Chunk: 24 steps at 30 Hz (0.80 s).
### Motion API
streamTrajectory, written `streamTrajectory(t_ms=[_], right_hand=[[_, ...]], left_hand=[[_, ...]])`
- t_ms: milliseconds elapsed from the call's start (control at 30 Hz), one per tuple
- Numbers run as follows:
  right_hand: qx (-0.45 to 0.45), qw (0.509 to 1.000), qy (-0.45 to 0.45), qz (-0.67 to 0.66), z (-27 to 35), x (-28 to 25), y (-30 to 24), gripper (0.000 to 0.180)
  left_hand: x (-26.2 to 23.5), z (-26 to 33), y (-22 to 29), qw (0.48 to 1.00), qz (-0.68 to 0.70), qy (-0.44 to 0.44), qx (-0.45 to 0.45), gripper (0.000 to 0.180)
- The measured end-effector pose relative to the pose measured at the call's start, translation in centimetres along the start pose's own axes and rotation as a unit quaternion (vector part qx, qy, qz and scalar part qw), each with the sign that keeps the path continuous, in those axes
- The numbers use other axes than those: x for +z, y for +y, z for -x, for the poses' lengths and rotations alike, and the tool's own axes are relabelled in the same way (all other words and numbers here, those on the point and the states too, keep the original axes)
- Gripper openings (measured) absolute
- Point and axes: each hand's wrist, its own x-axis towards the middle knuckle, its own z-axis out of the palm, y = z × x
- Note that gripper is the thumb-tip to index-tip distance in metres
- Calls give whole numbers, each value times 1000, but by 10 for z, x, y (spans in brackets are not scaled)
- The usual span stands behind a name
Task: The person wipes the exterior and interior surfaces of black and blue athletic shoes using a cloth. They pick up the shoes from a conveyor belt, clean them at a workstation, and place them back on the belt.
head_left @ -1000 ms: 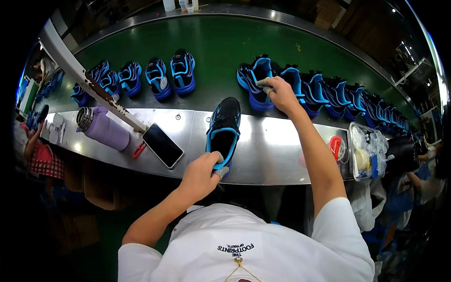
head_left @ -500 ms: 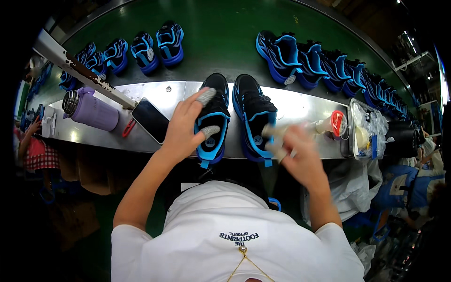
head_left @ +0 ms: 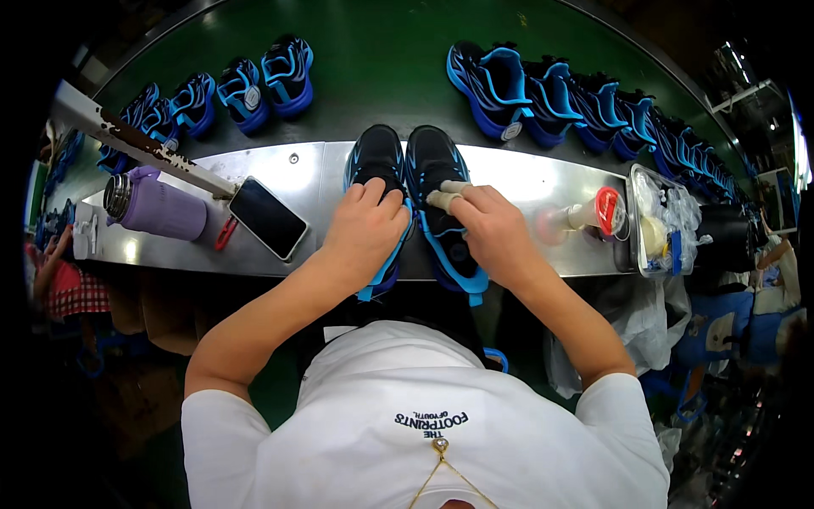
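Two black-and-blue shoes are lying side by side, soles down, on the steel counter (head_left: 526, 178), toes pointing away from the person and heels overhanging the near edge. The left shoe (head_left: 376, 161) is sitting under the left hand (head_left: 365, 225), whose grip is closing over the shoe's middle, fingers curled across the top and pressing it down. The right shoe (head_left: 434, 165) is just beside it, the two touching along their inner sides. The right hand (head_left: 496, 233) is resting on that shoe's middle, its grip pinching a small pale cloth (head_left: 445, 197) against the upper, fingertips narrow around the wad.

To the left on the counter a dark phone (head_left: 267, 218) is lying flat, near the left forearm, with a red clip (head_left: 225, 233) just beside it and a purple bottle (head_left: 157, 212) lying on its side farther out. A worn white bar (head_left: 136, 146) is crossing above the bottle at a slant. To the right a small clear bottle with a red cap (head_left: 593, 212) is lying near a tray (head_left: 638, 254) holding plastic wrappings.

Beyond the counter a green belt (head_left: 381, 76) is carrying more blue shoes: one row (head_left: 246, 89) at left, another row (head_left: 577, 97) at right, well apart from the hands. Another person's hand (head_left: 51, 254) is showing at the far left edge.
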Motion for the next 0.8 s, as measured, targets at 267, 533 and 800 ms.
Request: streamTrajectory(t_ms=[267,533,800], right_hand=[[-11,1000,-9,6,-4,-9,10,35],[-64,997,-15,52,13,-4,18,49],[-46,996,-38,67,4,-1,5,22]], left_hand=[[1,12,3,969,171,128,-125,46],[-1,14,-3,975,191,104,-45,45],[-3,-6,10,984,140,39,-101,43]])
